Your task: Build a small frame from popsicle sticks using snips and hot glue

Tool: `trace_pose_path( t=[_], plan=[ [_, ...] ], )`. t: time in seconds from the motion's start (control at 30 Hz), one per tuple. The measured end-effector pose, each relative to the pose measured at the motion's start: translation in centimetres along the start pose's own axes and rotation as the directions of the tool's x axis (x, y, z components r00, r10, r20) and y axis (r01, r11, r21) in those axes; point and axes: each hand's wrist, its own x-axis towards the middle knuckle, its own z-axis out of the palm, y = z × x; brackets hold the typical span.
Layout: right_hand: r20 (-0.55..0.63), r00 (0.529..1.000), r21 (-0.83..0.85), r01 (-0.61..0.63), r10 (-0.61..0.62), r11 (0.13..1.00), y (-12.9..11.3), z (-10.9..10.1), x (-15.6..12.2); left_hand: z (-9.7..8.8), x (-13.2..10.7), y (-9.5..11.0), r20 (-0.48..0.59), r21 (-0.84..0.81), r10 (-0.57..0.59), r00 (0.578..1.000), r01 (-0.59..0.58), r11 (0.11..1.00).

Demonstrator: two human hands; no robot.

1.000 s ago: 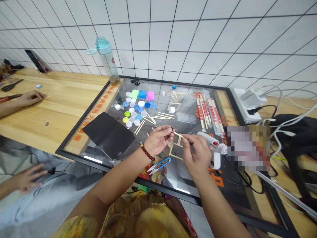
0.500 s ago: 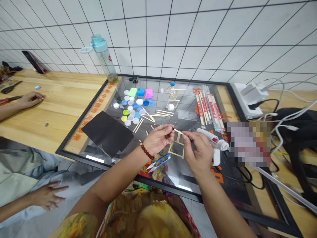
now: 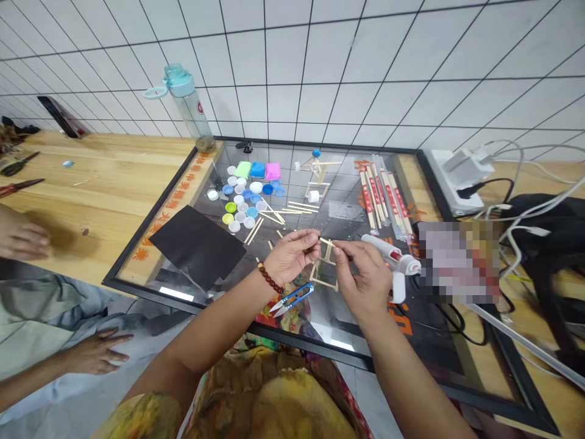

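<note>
Bent over a glass-topped bench (image 3: 114, 183), you hold a short wooden stick (image 3: 327, 242) level before you, your right hand (image 3: 363, 277) pinching one end between thumb and forefinger. The thumb and forefinger of your left hand (image 3: 295, 256), above a beaded bracelet (image 3: 270, 278), close at the other end, where a small dark spot is too tiny to make out. Just below the stick, a little frame of joined sticks (image 3: 324, 284) rests on the glass, partly hidden by your right hand. Blue-handled snips (image 3: 299, 295) lie open beneath your left hand, while a white glue gun (image 3: 384, 249) sits just beyond your right. Farther in, loose sticks (image 3: 301, 207) lie near a spread of white, blue and yellow bottle caps (image 3: 247, 194); behind the caps sit green (image 3: 242, 169), blue (image 3: 257, 170) and pink packets (image 3: 273, 171) in a row. To their right stands a small stick model (image 3: 327, 163) fitted with caps, then paper-banded bundles of sticks (image 3: 368, 198). A sheet of black paper (image 3: 198, 249) lies at left. Beside you, a co-worker's hand (image 3: 98, 352) rests, fingers spread, on a lap.
</note>
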Motion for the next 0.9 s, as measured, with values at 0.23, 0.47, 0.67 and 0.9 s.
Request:
trace_pose_path(
  t=[0.23,0.47,0.67,0.9],
  plan=[
    [0.012,0.999,-0.004,0.032,-0.032,0.999,0.23,0.12,-0.26,-0.13,-0.11,-0.1,0.027,0.054,0.07,0.997,-0.072,0.996],
    [0.05,0.999,-0.014,0.014,-0.013,1.0,0.26,0.01,-0.57,0.04,-0.14,-0.13,0.035,0.113,0.141,0.989,-0.144,0.983],
    [0.091,0.994,0.034,-0.064,0.06,0.997,0.15,0.11,-0.73,0.39,-0.4,-0.06,0.033,0.187,0.181,0.983,-0.184,0.965],
    [0.188,0.96,0.188,-0.243,0.208,0.952,-0.19,-0.27,-0.82,0.64,-0.54,-0.05,0.044,0.206,0.187,0.981,-0.192,0.959]
  ],
)
